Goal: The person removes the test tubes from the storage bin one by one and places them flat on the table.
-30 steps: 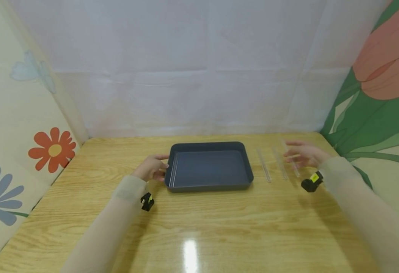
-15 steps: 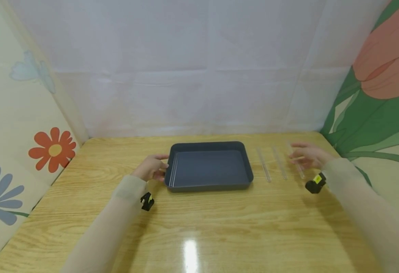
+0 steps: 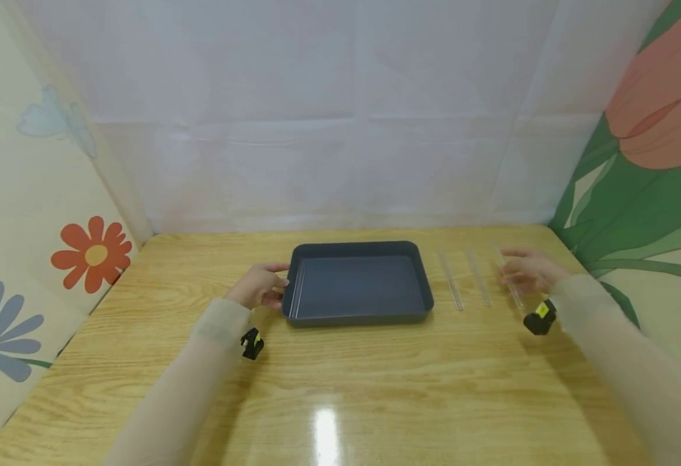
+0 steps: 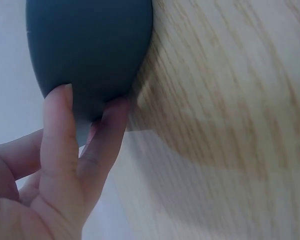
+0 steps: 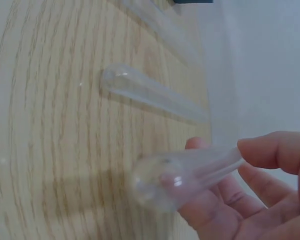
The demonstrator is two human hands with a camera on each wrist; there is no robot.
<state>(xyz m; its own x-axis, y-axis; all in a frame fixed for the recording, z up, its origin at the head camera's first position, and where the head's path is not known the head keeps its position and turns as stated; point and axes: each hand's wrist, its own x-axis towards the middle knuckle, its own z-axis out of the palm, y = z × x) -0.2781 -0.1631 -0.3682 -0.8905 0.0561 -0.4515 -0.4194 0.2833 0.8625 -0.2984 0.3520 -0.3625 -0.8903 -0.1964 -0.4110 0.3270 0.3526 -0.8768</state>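
In the head view a dark grey baking tray (image 3: 358,288) lies on the table, and my left hand (image 3: 257,286) holds its left edge. The left wrist view has my fingertips (image 4: 115,107) right against the tray's outer wall (image 4: 92,47). My right hand (image 3: 529,268) pinches a clear test tube (image 5: 190,175) between thumb and fingers, its rounded end pointing toward me, low over the table. Two more clear test tubes lie between the tray and that hand: one nearer the tray (image 3: 451,285), the other in the middle (image 3: 479,281).
The wooden table (image 3: 364,388) ends at a white sheet (image 3: 340,129) behind. Flower-printed panels stand at both sides, the left panel (image 3: 26,194) and the right panel (image 3: 667,213). A small black camera (image 3: 541,317) sits on the right wrist.
My right hand has moved a little to the right and toward me with the test tube, away from the other two tubes. The left hand and tray have stayed in place.
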